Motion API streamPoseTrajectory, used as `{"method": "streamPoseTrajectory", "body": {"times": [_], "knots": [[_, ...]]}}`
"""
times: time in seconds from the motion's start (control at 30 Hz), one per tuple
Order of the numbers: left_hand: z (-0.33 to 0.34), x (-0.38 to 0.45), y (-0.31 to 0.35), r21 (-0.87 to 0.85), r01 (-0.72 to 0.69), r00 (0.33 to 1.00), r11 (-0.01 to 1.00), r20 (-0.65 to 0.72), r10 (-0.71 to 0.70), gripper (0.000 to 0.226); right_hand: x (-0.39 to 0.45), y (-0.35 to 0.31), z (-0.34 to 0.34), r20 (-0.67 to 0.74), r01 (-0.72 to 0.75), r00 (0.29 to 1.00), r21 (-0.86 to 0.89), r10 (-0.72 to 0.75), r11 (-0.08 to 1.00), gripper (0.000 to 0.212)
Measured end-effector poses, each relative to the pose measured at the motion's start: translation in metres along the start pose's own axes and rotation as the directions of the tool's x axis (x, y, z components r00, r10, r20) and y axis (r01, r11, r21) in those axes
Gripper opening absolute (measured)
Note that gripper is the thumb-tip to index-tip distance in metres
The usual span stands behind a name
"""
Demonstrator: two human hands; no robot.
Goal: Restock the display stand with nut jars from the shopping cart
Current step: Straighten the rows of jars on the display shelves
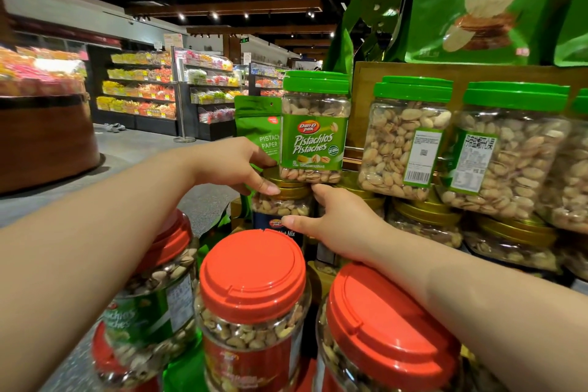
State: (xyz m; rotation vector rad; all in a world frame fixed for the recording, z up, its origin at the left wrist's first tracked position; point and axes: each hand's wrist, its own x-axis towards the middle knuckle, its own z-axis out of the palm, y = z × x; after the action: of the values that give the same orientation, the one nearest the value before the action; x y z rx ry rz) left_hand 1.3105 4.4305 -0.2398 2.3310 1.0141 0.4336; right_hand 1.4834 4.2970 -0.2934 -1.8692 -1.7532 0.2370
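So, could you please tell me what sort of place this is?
Most likely a supermarket: stocked aisle shelves with price tags stand behind, and green-lidded pistachio jars are stacked on a display beside a barcode label.

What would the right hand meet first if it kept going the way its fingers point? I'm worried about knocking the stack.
Probably the gold-lidded nut mix jar: the right hand points up and left at it, thumb by its label. The green-lidded pistachio jar sits just above. Depth is unclear.
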Motion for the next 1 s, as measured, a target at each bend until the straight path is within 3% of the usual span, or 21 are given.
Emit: {"method": "streamPoseTrajectory", "body": {"times": [0.27,0.53,0.67,0.73,0.87,1.0], "knots": [[0.001,0.017,-0.007,-0.102,0.011,0.997,0.995,0.071,-0.004,0.072,-0.004,-0.001,-0.005,-0.099,-0.031,0.994,0.105,0.041,0.994,0.07],[0.002,0.019,-0.013,-0.121,0.015,0.993,0.993,0.117,0.0,0.077,-0.007,-0.004,-0.007,-0.192,-0.069,0.975,0.203,0.109,0.977,0.051],[0.001,0.009,-0.012,-0.059,-0.081,0.995,0.995,0.046,0.084,0.114,-0.012,-0.008,-0.014,-0.295,-0.037,0.95,0.218,0.102,0.975,0.03],[-0.001,0.0,-0.006,-0.166,-0.104,0.994,0.981,-0.037,0.099,0.118,-0.016,-0.012,-0.023,-0.374,-0.023,0.924,0.165,0.084,0.986,0.022],[0.0,-0.01,0.007,-0.381,-0.176,0.975,0.908,-0.195,0.108,0.098,-0.022,-0.016,-0.041,-0.507,0.004,0.861,0.076,0.035,0.997,0.027],[0.008,-0.009,0.013,-0.46,-0.158,0.98,0.874,-0.182,0.081,0.081,-0.025,-0.014,-0.049,-0.515,-0.015,0.856,0.051,0.039,0.999,0.039]]}}
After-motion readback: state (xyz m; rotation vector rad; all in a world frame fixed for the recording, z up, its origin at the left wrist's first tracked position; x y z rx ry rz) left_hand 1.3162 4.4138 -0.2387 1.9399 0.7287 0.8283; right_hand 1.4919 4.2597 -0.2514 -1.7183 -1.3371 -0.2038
